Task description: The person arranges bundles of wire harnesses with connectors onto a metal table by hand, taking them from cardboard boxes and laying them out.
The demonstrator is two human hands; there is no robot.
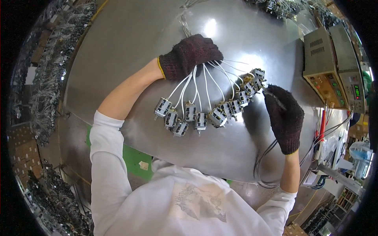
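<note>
My left hand (pixel 193 56), in a dark knitted glove, is closed round a bundle of white wires (pixel 206 80). The wires fan out toward me from under the glove. Several small silver box-shaped motors (pixel 190 112) hang at their ends, spread in a curved row over the metal table (pixel 153 43). To the right, my gloved right hand (pixel 284 114) has its fingers pressed together at the motors (pixel 258 80) at the row's right end. Something thin and dark shows at its fingertips, but its kind is hidden. The far ends of the wires trail behind my left hand.
Two metal instrument boxes (pixel 325 63) with lit displays stand at the right edge. Grey cables (pixel 258 161) loop down beside my right forearm. A red-handled tool (pixel 323 125) sits below the boxes. Piles of wired parts (pixel 275 7) lie at the far right, with more stacks (pixel 53 74) at the left.
</note>
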